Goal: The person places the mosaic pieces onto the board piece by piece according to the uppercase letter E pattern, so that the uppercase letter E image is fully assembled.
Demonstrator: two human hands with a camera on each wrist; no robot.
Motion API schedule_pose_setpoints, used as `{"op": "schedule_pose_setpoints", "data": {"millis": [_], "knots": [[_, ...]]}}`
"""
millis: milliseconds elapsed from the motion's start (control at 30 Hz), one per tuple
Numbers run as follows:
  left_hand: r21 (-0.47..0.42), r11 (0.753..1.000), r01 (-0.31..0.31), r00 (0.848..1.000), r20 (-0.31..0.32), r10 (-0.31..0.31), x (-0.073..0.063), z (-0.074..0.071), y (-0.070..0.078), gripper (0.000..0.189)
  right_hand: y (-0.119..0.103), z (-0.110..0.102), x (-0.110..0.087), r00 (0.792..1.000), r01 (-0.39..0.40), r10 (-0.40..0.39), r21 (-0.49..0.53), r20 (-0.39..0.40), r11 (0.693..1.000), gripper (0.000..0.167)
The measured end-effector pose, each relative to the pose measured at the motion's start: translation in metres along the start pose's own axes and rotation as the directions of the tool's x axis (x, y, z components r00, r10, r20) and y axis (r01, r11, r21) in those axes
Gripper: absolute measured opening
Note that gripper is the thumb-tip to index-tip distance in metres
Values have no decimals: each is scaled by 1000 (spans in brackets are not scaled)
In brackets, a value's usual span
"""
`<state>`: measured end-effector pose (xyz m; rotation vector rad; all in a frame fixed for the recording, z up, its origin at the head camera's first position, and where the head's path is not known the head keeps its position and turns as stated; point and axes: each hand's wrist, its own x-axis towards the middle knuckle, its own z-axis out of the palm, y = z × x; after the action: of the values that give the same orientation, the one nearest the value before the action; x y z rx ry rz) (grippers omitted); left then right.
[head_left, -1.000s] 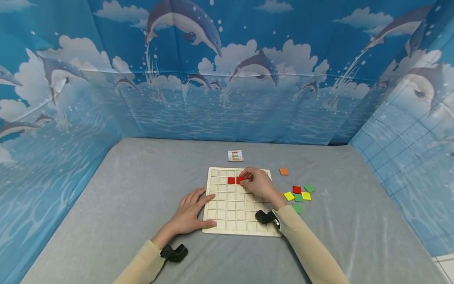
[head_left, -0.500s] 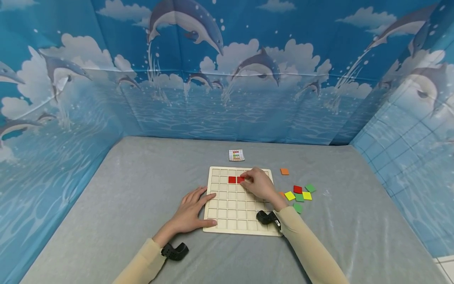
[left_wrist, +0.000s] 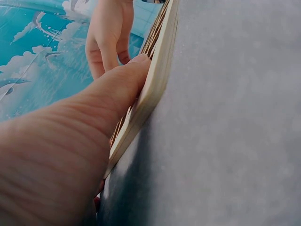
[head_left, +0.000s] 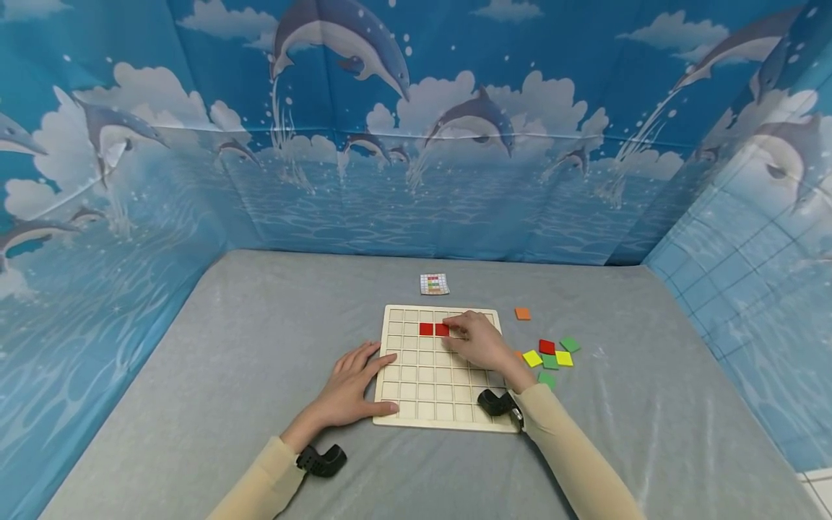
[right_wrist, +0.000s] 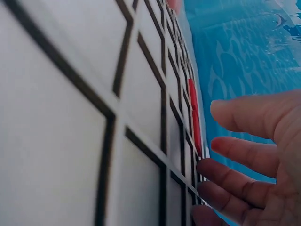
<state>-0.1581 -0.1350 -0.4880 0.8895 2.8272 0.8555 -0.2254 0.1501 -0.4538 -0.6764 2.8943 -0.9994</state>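
Observation:
A wooden grid board (head_left: 425,412) lies on the grey cloth. Two red square tiles sit side by side in its second row: a left one (head_left: 425,329) and a right one (head_left: 442,330). My right hand (head_left: 481,343) hovers by the right tile, its thumb and fingers apart with nothing between them; the right wrist view shows this gap beside the red tiles (right_wrist: 196,132). My left hand (head_left: 347,390) rests at the board's left side, its thumb (left_wrist: 117,84) over the frame and its fingers spread. The right forearm and hand hide part of the board's right side.
Right of the board lie loose tiles: red (head_left: 547,347), several green (head_left: 570,345) and yellow (head_left: 564,358), and an orange one (head_left: 523,314). Another orange tile is partly hidden by the right wrist. A small pattern card (head_left: 434,284) lies behind the board. A dolphin-print curtain (head_left: 416,209) surrounds the table.
My right hand has set the right red tile into its cell and let go of it. Its fingers have spread and drawn slightly to the right. The left hand has stayed in place.

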Motion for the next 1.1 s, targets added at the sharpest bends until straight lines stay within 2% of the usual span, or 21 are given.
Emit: {"op": "schedule_pose_setpoints", "data": {"millis": [133, 267, 467, 767, 1100], "knots": [[0, 1000, -4, 1000, -6, 4, 0, 1, -1, 82, 1, -11, -8, 1000, 15, -15, 108, 6, 994, 34], [-1, 1000, -10, 1000, -13, 10, 0, 1, -1, 82, 7, -23, -18, 999, -36, 34, 142, 17, 989, 32], [2, 1000, -18, 999, -30, 18, -1, 1, 0, 82, 21, -38, -34, 996, -86, 89, 117, -22, 989, 30], [6, 1000, -3, 1000, -13, 3, 0, 2, -1, 83, 46, -57, -51, 987, -140, 143, 37, -78, 989, 28], [1, 1000, -2, 1000, -12, 2, 0, 1, -1, 82, 72, -72, -66, 955, -267, 255, -63, -149, 962, 33]]}}
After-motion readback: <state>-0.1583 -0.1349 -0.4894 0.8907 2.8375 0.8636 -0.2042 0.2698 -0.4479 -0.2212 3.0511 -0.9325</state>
